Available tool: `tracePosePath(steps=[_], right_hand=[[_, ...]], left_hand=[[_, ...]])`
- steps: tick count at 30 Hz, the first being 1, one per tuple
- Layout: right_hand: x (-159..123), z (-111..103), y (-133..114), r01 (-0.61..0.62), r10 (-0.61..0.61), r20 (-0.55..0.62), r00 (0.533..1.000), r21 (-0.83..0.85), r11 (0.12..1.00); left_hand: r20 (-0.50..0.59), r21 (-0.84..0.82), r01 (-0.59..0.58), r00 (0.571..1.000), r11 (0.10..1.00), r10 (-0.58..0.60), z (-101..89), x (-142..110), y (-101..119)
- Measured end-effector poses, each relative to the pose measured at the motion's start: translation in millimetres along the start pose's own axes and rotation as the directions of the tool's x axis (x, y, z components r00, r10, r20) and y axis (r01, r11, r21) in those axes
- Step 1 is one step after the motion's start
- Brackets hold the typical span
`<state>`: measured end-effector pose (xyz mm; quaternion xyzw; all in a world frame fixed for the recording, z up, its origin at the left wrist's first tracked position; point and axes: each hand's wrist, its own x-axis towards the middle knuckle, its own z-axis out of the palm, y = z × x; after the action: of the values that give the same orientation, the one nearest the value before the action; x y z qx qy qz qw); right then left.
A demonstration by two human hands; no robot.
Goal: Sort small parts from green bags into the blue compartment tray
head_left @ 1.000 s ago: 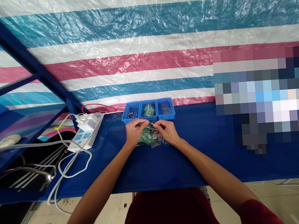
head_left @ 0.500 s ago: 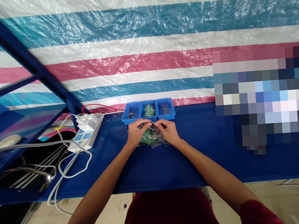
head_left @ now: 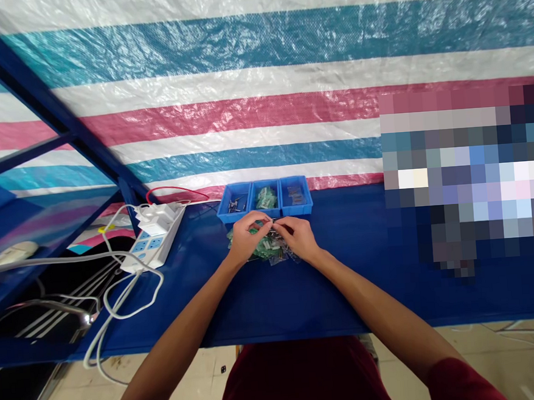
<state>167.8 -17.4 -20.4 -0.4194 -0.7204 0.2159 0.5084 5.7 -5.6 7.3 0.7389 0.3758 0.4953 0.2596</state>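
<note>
Reaching in from both sides, the person's left hand [head_left: 250, 240] and right hand [head_left: 299, 238] meet above a loose heap of green parts [head_left: 264, 249] mixed with clear plastic bags [head_left: 281, 257]. The heap lies directly under the palms on the blue tabletop [head_left: 301, 301], its long axis running sideways across the table. Its left end pokes out beyond the left hand, while the bags spill toward the right hand. A small cluster of dark metal pins [head_left: 274, 230] sits between the fingertips, slightly nearer the right hand. The fingers of both hands are curled and drawn narrow, almost meeting around that spot, but whether they hold a pin cannot be told.

Just beyond the fingers stands a blue three-part tray [head_left: 226, 211]: metal pieces on the left, green parts in the middle, dark pieces on the right. Off to the left lies a white power strip [head_left: 153, 239] with a plug adapter [head_left: 156, 217] and a white cable [head_left: 132, 301]. A striped plastic tarp [head_left: 258, 72] hangs behind.
</note>
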Motion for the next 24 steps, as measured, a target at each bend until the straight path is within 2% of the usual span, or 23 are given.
tracePosePath(steps=[10, 17, 24], right_hand=[[0.9, -4.1, -2.8, -0.034, 0.032, -0.081, 0.996, -0.027, 0.999], [0.4, -5.0, -1.3, -0.051, 0.048, -0.102, 0.994, -0.025, 0.998], [1.0, -6.1, -4.3, -0.056, 0.055, -0.108, 0.993, -0.008, 0.998]], left_hand=[[-0.017, 0.024, 0.043, 0.999, 0.999, -0.043, -2.8, -0.3, -8.4], [-0.001, 0.153, -0.009, 1.0, 0.988, 0.009, -1.8, -0.4, -3.8], [0.025, 0.191, -0.057, 0.998, 0.98, 0.054, -2.5, -2.0, -6.4]])
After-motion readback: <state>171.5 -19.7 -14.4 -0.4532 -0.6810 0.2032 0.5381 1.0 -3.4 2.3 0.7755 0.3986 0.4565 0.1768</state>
